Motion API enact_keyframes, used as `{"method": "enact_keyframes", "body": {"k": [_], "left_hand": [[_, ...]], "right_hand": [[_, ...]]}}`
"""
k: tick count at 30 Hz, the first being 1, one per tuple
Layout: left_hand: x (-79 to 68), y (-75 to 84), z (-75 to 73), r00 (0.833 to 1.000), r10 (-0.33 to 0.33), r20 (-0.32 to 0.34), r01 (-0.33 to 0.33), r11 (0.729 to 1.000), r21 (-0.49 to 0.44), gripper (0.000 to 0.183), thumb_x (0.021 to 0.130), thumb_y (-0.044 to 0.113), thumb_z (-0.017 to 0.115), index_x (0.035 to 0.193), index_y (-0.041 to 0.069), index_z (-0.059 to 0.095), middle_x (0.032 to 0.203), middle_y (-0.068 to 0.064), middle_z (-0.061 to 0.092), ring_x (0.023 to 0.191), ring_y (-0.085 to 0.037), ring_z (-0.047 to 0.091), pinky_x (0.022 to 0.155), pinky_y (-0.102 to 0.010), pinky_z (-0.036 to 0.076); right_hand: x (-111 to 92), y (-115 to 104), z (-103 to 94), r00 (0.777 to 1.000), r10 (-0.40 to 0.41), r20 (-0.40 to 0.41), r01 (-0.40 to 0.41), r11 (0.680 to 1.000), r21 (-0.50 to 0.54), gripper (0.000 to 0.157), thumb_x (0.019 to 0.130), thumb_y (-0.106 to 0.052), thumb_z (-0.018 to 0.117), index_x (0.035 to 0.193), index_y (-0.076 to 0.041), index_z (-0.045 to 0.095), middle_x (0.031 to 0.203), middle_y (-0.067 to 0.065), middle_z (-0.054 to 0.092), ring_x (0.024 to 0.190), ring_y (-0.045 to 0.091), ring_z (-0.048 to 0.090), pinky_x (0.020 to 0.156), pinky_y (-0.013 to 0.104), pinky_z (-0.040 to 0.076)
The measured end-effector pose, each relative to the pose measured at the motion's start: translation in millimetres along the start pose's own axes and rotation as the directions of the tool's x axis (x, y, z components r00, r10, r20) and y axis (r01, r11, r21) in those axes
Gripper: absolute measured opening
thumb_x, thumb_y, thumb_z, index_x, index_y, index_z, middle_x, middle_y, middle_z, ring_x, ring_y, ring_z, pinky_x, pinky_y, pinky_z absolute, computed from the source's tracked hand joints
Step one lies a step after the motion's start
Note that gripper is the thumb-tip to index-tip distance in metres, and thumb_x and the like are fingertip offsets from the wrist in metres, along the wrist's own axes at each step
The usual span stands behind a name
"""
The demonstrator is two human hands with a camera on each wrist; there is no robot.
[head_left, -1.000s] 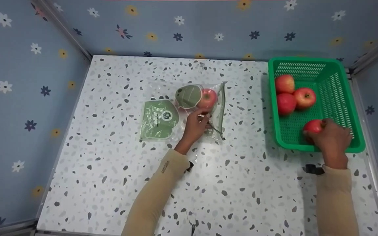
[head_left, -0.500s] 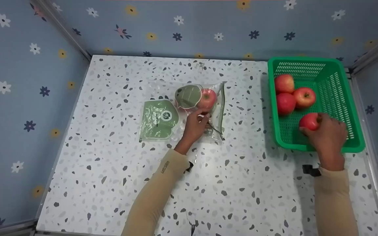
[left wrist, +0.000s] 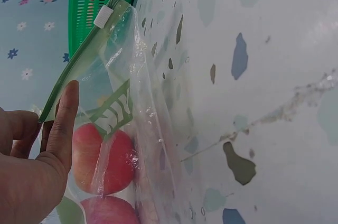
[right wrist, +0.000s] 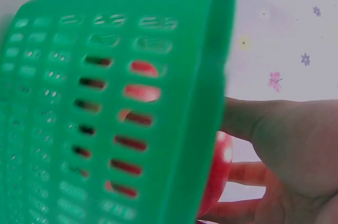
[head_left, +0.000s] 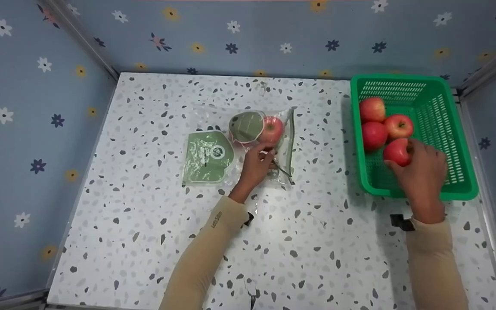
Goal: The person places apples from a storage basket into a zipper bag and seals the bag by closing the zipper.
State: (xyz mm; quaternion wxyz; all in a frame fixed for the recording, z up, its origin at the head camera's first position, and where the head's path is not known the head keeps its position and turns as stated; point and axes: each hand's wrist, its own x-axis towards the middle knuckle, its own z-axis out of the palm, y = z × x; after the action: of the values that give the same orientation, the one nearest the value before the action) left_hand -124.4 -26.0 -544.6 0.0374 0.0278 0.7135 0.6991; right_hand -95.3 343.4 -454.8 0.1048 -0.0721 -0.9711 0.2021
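A clear zip bag (head_left: pixel 208 157) with green printed panels lies on the table, and red apples (left wrist: pixel 103 158) show through its plastic. My left hand (head_left: pixel 256 165) pinches the bag's green-edged mouth between thumb and fingers. In the left wrist view a white slider (left wrist: pixel 103 17) sits at the far end of that edge. On the right, my right hand (head_left: pixel 424 172) grips a red apple (head_left: pixel 397 152) inside the green basket (head_left: pixel 465 142). Several more apples (head_left: pixel 399 126) rest in the basket's left part. The basket wall hides much of the gripped apple in the right wrist view.
The white speckled table (head_left: pixel 317 258) is bounded by flower-patterned panels (head_left: pixel 256 38) at the back and both sides. The basket's raised rim (head_left: pixel 362 172) stands between the bag and the right hand.
My right hand has moved left and slightly away with the gripped apple, closer to the other apples. My left hand and the bag have stayed in place.
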Motion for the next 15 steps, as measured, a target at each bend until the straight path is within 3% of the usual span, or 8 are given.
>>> {"method": "enact_keyframes", "body": {"k": [4,10,15], "left_hand": [[0.2,-1.9,-1.1,1.000,0.019,0.005,-0.019,1.000,0.002,0.024,0.106,-0.003,0.056,0.126,-0.014,0.065,0.110,-0.024,0.064,0.081,-0.022,0.069,0.069,-0.031,0.066],[0.3,-0.6,-0.8,1.000,0.016,-0.002,-0.016,1.000,-0.002,0.023,0.105,-0.004,0.057,0.124,-0.015,0.065,0.109,-0.023,0.064,0.076,-0.012,0.064,0.066,-0.024,0.063],[0.6,-1.0,-0.1,1.000,0.017,-0.007,-0.017,1.000,-0.006,0.023,0.105,-0.004,0.057,0.123,-0.015,0.065,0.107,-0.023,0.065,0.074,-0.011,0.065,0.063,-0.023,0.063]], "right_hand": [[-0.6,-11.8,0.2,1.000,-0.023,-0.021,0.023,1.000,0.018,0.062,0.086,-0.013,0.089,0.136,0.008,0.059,0.126,0.034,0.063,0.122,0.052,0.051,0.104,0.067,0.038],[0.7,-28.2,0.2,0.999,-0.038,-0.008,0.038,0.999,0.026,0.068,0.087,-0.017,0.090,0.143,0.005,0.056,0.135,0.033,0.060,0.126,0.054,0.047,0.103,0.070,0.037],[2.5,-40.2,1.8,0.997,-0.070,-0.027,0.071,0.997,0.042,0.070,0.085,-0.018,0.091,0.143,0.003,0.057,0.138,0.032,0.059,0.125,0.052,0.046,0.103,0.069,0.037]]}}
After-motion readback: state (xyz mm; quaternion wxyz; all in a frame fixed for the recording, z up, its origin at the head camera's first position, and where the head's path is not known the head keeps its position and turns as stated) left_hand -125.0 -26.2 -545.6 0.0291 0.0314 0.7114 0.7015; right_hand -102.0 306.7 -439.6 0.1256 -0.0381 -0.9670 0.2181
